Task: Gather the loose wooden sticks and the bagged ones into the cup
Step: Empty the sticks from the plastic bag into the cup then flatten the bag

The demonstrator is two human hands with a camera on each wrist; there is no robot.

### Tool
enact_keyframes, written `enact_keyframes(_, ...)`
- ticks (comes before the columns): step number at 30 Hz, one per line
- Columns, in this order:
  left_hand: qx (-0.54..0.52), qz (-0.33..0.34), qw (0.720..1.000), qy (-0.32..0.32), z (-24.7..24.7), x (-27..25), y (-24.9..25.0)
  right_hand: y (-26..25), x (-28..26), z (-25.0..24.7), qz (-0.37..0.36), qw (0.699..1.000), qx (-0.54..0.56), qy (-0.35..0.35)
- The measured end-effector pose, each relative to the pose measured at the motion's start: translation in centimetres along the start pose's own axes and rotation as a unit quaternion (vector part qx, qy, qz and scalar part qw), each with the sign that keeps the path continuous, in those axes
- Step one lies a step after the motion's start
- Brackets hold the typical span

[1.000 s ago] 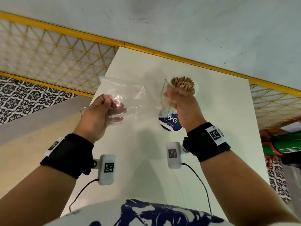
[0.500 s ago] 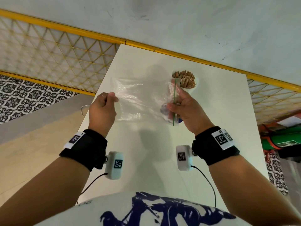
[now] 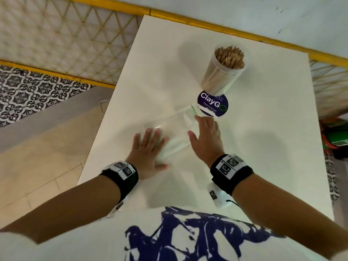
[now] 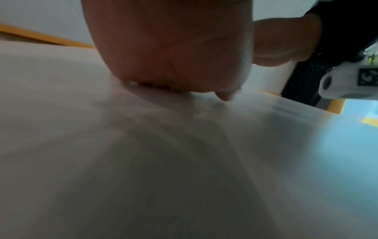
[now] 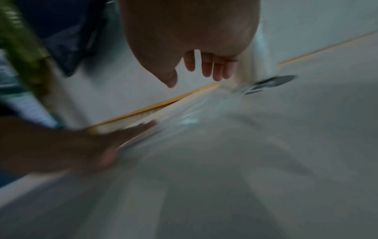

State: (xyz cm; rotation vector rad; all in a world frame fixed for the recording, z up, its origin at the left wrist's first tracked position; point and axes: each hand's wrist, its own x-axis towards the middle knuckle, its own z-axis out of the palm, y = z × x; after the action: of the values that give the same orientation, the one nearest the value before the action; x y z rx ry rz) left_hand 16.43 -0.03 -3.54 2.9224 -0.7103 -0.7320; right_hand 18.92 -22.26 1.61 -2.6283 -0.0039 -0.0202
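A clear plastic cup (image 3: 222,76) packed with wooden sticks (image 3: 229,57) stands upright at the far right of the white table (image 3: 263,147). An empty clear plastic bag (image 3: 176,131) with a green strip at its mouth lies flat on the table between my hands. My left hand (image 3: 148,146) presses flat on the bag's left end with straight fingers. My right hand (image 3: 205,132) hovers with fingers spread over the bag's right end (image 5: 192,113), just above it in the right wrist view. In the left wrist view my left palm (image 4: 174,53) rests on the table.
A round dark blue sticker (image 3: 212,106) reading ClayGo lies on the table just in front of the cup. The table's left edge (image 3: 98,140) drops to a tiled floor. A yellow rail (image 3: 207,19) runs along the wall behind the table.
Both hands held the empty bag up in the air. They have lowered it flat onto the table and opened out, the left one pressing on it.
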Motion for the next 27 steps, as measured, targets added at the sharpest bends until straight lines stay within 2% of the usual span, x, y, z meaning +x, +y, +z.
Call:
enact_keyframes(2, -0.017, -0.038, 0.999, -0.006, -0.1, -0.1, 1.9, -1.6, -1.9, 2.2, -0.095, 0.988, -0.031, -0.116)
enact_keyframes(3, -0.029, -0.057, 0.998, -0.009, 0.0, -0.3, 2.7, -1.9, -2.5, 3.3, -0.105, 0.976, -0.066, -0.182)
enact_keyframes(5, -0.045, -0.081, 0.996, -0.012, 0.1, -1.1, 3.8, -1.0, -2.3, 4.5, -0.056, 0.964, -0.117, -0.234)
enact_keyframes(7, -0.032, -0.077, 0.996, -0.021, 0.0, -2.2, 4.3, 0.6, -1.5, 4.4, -0.008, 0.965, -0.142, -0.221)
enact_keyframes(11, 0.03, -0.004, 0.998, -0.046, -0.7, -4.4, 4.9, 2.8, -0.3, 3.0, -0.03, 0.954, -0.17, -0.247)
enact_keyframes(14, 0.093, 0.072, 0.993, 0.002, -2.3, -4.5, 5.0, 2.7, 0.4, 2.0, -0.08, 0.937, -0.196, -0.279)
enact_keyframes(16, 0.08, 0.107, 0.99, 0.049, -3.4, -2.7, 4.9, 2.5, 0.8, 1.5, -0.112, 0.923, -0.236, -0.283)
enact_keyframes(18, 0.035, 0.088, 0.991, 0.096, -5.2, 0.0, 4.9, 2.4, 0.9, 1.3, -0.128, 0.917, -0.25, -0.284)
enact_keyframes(22, 0.039, 0.001, 0.997, 0.062, -6.5, 4.9, 3.8, 1.9, 1.0, 1.0, -0.131, 0.917, -0.24, -0.291)
enact_keyframes(27, 0.09, -0.007, 0.995, 0.044, -5.8, 6.1, 3.6, 1.1, 1.0, 1.0, -0.122, 0.913, -0.262, -0.288)
